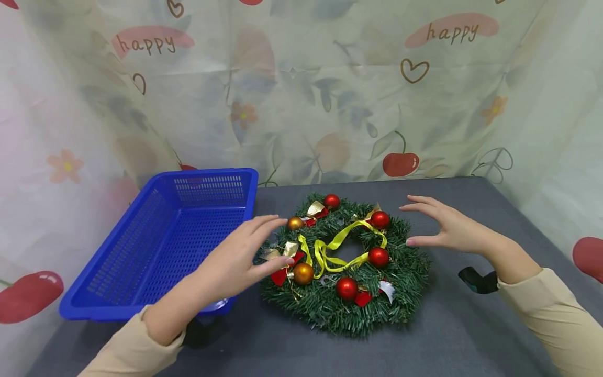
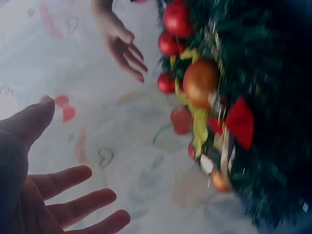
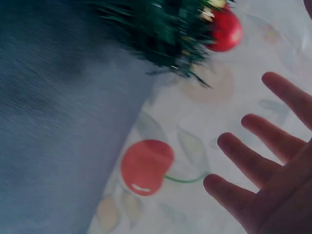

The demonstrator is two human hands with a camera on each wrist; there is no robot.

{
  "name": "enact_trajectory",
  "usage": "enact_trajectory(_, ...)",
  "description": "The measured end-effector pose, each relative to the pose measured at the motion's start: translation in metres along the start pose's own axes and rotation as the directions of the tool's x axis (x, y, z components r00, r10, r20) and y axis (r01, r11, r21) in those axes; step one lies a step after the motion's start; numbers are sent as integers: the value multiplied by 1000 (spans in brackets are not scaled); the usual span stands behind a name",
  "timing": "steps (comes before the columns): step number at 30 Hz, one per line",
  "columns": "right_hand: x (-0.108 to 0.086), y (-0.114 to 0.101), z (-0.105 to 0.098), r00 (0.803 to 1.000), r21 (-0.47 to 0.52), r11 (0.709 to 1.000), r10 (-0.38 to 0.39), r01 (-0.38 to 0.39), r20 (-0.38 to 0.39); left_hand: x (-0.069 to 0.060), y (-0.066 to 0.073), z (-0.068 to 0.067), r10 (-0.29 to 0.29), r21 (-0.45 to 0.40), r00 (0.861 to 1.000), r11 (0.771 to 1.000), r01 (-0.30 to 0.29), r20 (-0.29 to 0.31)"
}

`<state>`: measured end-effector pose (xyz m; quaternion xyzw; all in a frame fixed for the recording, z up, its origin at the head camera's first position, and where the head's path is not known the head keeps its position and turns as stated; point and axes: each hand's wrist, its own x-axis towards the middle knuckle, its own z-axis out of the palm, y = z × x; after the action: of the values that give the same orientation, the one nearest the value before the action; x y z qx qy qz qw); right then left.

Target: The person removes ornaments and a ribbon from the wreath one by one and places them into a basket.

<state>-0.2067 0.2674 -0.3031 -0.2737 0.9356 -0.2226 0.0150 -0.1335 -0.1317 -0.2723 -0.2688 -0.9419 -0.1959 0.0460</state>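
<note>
A green wreath (image 1: 348,314) lies on the dark grey table, decked with red and gold balls and red and gold bows. Loops of yellow ribbon (image 1: 336,241) lie across its middle. At the wreath's left side hovers my left hand (image 1: 235,256), fingers spread and holding nothing. My right hand (image 1: 447,225) is held in the air off the wreath's right side, its fingers apart and nothing in them. In the left wrist view, a gold ball (image 2: 201,84) and a red bow (image 2: 240,123) show close up. The right wrist view catches one red ball (image 3: 225,30) at the wreath's edge.
A blue plastic basket (image 1: 110,310) with slotted walls stands on the table (image 1: 452,324) at the left, partly behind my left forearm. A patterned curtain (image 1: 292,104) with cherries and hearts encloses the back and sides. A small black object (image 1: 478,280) shows by the right wrist.
</note>
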Motion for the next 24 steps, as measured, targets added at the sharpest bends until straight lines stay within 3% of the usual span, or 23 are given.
enact_trajectory(4,-3,6,12,999,42,999,-12,10,40,-2,10,16,56,-51,996,997,-53,65)
enact_trajectory(10,-3,13,25,995,100,995,-19,10,96,-1,17,35,68,-125,988,991,-50,135)
enact_trajectory(24,-5,19,38,987,154,988,-39,15,153,1,13,67,107,-122,994,987,-104,14)
